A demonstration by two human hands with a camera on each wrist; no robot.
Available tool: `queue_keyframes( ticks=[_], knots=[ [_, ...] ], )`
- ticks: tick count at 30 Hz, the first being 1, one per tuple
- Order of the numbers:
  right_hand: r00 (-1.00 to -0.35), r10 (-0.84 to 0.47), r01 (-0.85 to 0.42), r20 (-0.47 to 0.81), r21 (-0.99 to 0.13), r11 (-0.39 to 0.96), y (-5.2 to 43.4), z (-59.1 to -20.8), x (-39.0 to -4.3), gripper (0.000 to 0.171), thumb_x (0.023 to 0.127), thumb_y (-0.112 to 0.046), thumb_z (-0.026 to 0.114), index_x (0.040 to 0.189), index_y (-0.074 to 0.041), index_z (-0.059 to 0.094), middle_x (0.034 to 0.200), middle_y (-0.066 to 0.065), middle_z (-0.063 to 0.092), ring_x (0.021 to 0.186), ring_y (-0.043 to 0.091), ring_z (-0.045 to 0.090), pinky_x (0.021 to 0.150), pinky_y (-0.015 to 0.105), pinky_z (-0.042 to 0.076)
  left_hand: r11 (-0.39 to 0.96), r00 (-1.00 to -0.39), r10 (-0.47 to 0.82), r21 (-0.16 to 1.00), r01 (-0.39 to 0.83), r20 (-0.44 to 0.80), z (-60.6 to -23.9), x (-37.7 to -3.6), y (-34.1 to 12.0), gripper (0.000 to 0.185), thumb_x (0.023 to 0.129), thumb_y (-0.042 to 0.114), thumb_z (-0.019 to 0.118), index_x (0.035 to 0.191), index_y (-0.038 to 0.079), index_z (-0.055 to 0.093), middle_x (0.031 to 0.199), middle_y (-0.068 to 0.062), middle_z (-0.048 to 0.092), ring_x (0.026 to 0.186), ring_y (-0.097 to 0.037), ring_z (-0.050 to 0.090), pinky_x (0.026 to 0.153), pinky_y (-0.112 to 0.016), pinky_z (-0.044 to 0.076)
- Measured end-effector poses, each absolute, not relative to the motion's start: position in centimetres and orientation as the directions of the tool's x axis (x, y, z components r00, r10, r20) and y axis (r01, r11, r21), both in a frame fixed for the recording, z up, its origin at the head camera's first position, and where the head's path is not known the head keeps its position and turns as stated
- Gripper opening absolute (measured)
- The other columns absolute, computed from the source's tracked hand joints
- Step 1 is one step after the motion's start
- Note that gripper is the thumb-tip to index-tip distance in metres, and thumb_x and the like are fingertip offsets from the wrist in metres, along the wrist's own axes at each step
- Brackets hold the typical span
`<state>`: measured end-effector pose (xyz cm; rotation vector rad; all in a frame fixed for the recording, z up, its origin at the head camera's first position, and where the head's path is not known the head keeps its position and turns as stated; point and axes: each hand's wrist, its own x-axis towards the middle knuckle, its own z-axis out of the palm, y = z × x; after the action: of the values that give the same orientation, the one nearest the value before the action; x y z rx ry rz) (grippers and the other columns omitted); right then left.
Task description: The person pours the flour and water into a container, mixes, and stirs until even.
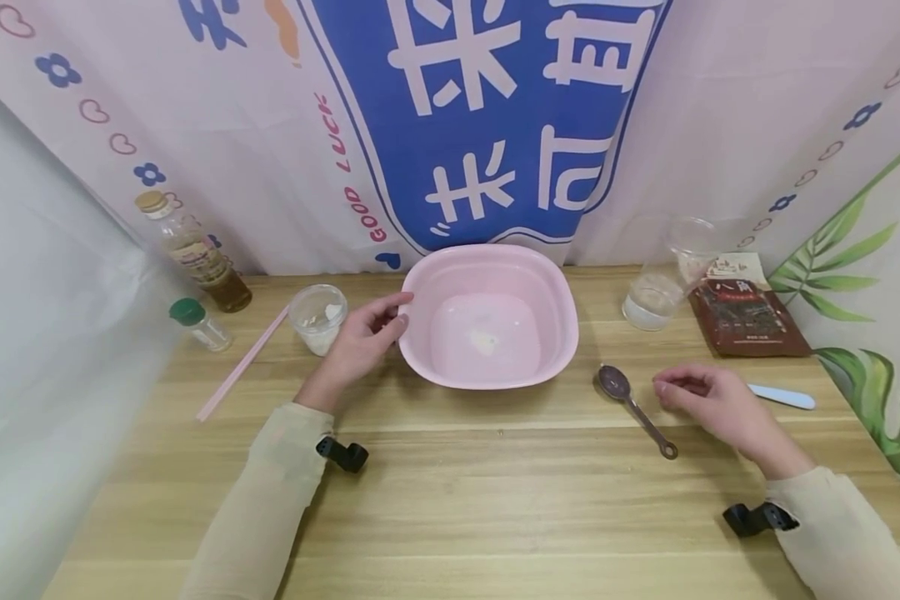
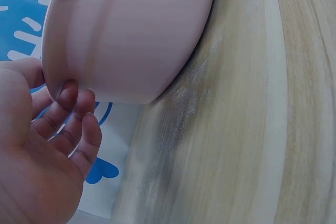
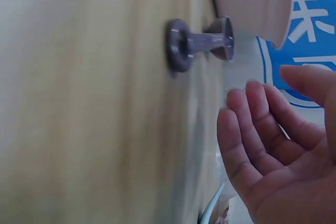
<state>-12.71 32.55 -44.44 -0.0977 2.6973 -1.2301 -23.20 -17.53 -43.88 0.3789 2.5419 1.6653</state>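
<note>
A pink plastic basin [image 1: 487, 279] stands at the back middle of the table with a small patch of white powder [image 1: 483, 340] on its floor. At its left edge my left hand [image 1: 356, 342] pinches the rim, the thumb on one side and fingertips under the lip in the left wrist view. Behind that wrist is a clear jar [image 1: 318, 300] of white powder. My right hand [image 1: 720, 404] hovers over the table with loosely bent fingers and holds nothing. Just left of its fingertips lies a dark brown measuring spoon [image 1: 615, 383], its handle toward me.
On the left are an oil bottle [image 1: 202, 262], a green-lidded shaker [image 1: 189, 313] and pink chopsticks [image 1: 242, 367]. At right stand a clear cup with liquid [image 1: 648, 304] and a brown spice packet [image 1: 750, 321]. A light blue handle [image 1: 787, 396] extends from behind my right hand.
</note>
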Motion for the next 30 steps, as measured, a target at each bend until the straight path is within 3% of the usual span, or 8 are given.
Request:
queue_keyframes(
  ticks=[8,19,30],
  knots=[
    [-0.974,-0.172,-0.006,-0.148,-0.743,0.670,32.5,-45.3,-11.0,0.026,0.106,-0.015,0.069,0.123,0.004,0.073,0.105,0.013,0.079,0.083,0.000,0.068,0.068,0.024,0.057,0.383,-0.967,0.244,0.910,0.159,0.066,-43.8,-23.1,-17.6,0.044,0.110,0.016,0.059,0.153,0.009,0.061,0.114,-0.016,0.059,0.096,-0.025,0.055,0.074,-0.019,0.051],
    [-0.964,-0.175,0.031,-0.199,-0.741,0.671,32.0,-46.1,-10.3,0.028,0.102,-0.018,0.075,0.121,0.003,0.073,0.096,0.007,0.074,0.075,0.003,0.064,0.062,0.024,0.052,0.386,-0.969,0.239,0.911,0.147,0.055,-43.7,-23.0,-17.6,0.044,0.110,0.017,0.059,0.153,0.010,0.060,0.115,-0.013,0.059,0.097,-0.025,0.055,0.073,-0.020,0.051],
    [-0.956,-0.182,0.018,-0.230,-0.666,0.746,31.3,-45.8,-10.3,0.017,0.100,-0.020,0.077,0.106,-0.004,0.079,0.082,0.001,0.070,0.066,0.006,0.055,0.059,0.025,0.047,0.387,-0.965,0.252,0.908,0.163,0.065,-43.8,-23.1,-17.5,0.044,0.110,0.017,0.059,0.154,0.009,0.060,0.112,-0.013,0.057,0.093,-0.023,0.055,0.073,-0.022,0.053]
  ],
)
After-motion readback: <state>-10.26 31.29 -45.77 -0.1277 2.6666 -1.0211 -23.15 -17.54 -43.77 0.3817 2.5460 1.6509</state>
